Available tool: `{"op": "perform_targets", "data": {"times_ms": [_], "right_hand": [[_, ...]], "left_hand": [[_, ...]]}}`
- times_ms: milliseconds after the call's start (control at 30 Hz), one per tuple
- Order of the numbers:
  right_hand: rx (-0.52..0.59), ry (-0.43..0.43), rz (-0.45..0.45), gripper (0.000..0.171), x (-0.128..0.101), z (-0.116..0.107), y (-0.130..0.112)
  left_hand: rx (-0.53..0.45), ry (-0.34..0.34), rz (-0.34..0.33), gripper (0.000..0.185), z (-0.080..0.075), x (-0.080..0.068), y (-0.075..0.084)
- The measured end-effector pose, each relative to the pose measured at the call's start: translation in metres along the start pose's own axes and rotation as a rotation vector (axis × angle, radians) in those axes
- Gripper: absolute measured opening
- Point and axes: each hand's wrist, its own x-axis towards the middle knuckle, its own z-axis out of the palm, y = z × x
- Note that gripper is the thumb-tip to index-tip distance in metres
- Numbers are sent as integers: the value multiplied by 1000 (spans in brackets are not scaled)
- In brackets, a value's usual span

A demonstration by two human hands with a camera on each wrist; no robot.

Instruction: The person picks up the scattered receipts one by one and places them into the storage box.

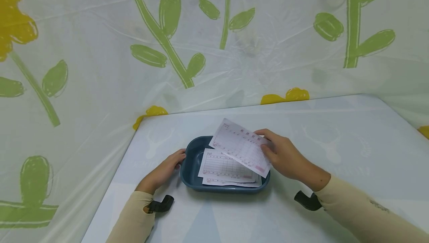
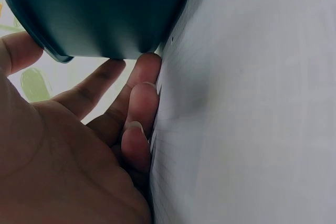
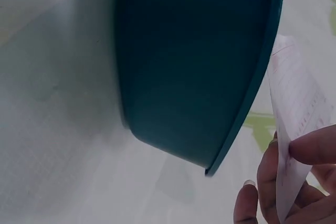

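Observation:
A dark blue-green plastic basin [image 1: 191, 164] sits on the table with several printed paper forms [image 1: 228, 166] lying inside. Above its right part, my right hand [image 1: 285, 153] pinches one sheet, a paper form [image 1: 239, 142], by its right end between thumb and fingers. The right wrist view shows that form [image 3: 294, 93] tilted beside the basin rim, the thumb on one face and fingers behind. My left hand [image 1: 167, 168] rests at the basin's left end. In the left wrist view, its fingertips [image 2: 144, 66] touch or nearly touch the basin wall, and the thumb is near the rim.
The table [image 1: 318, 138] has a pale, printed cover. Behind and to the left hangs a white curtain [image 1: 268, 49] with yellow flowers and green leaves. Black wrist-worn pieces [image 1: 162, 204] stick out near both cuffs.

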Motion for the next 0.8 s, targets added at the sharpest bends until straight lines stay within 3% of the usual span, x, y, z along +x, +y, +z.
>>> {"op": "perform_targets", "data": {"times_ms": [800], "right_hand": [[6,-40,-16,35,22,20,4]], "left_hand": [[14,-4,-3,54,-1,0,0]]}}
